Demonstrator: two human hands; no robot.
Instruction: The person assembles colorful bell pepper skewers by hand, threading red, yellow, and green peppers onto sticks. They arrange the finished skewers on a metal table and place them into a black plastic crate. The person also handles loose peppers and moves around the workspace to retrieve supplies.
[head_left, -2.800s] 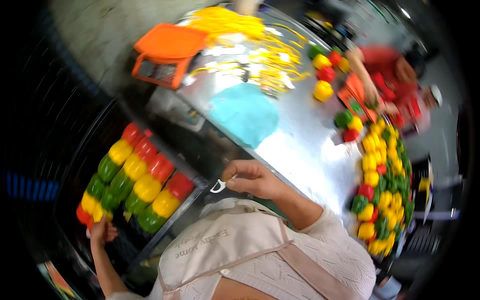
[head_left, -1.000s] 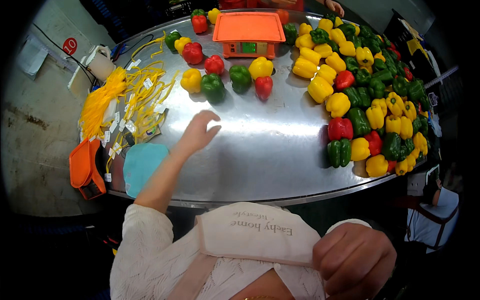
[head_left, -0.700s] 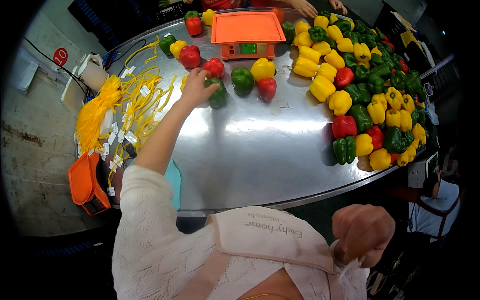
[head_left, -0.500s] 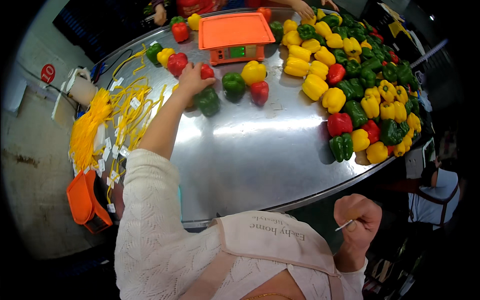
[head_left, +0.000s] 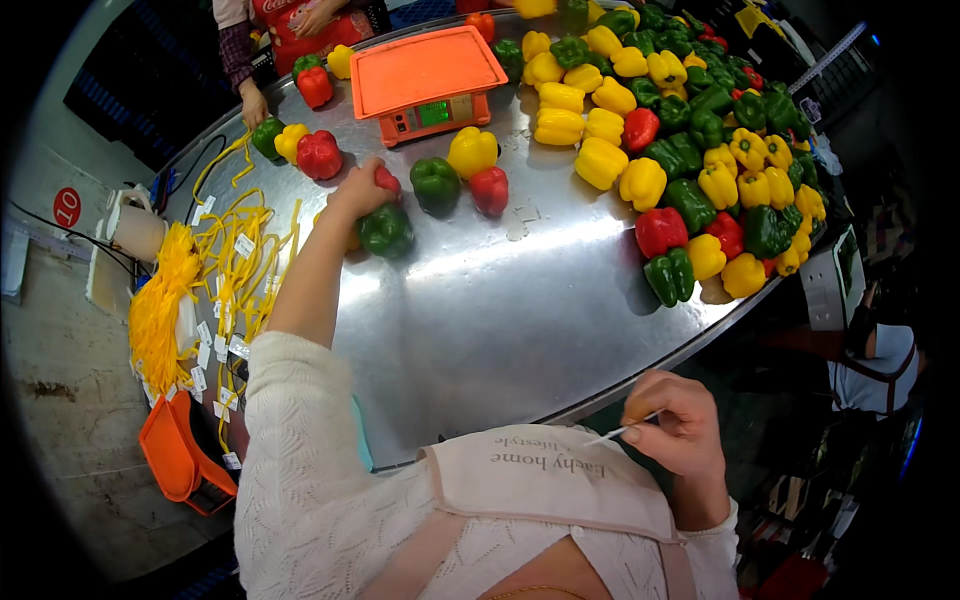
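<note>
My left hand (head_left: 360,192) reaches across the metal table with its fingers closed over a red bell pepper (head_left: 387,181), which it partly hides. Touching or very near that hand are a green bell pepper (head_left: 386,231) and a mostly covered yellow one. Just to the right stand another green pepper (head_left: 435,186), a yellow pepper (head_left: 472,152) and a red pepper (head_left: 490,191). In front of my apron, my right hand (head_left: 680,425) pinches a thin white stick (head_left: 628,428), too slim to identify.
An orange scale (head_left: 430,75) stands at the back. Many mixed peppers (head_left: 700,180) are heaped on the right. Yellow tagged straps (head_left: 245,250) lie at left, above an orange bin (head_left: 172,450). A co-worker's hand (head_left: 254,104) touches a green pepper (head_left: 268,138).
The view has shifted, moving the table's things leftward. My right hand has risen and turned, with the stick more visible. The co-worker's hand has come down to the far-left green pepper.
</note>
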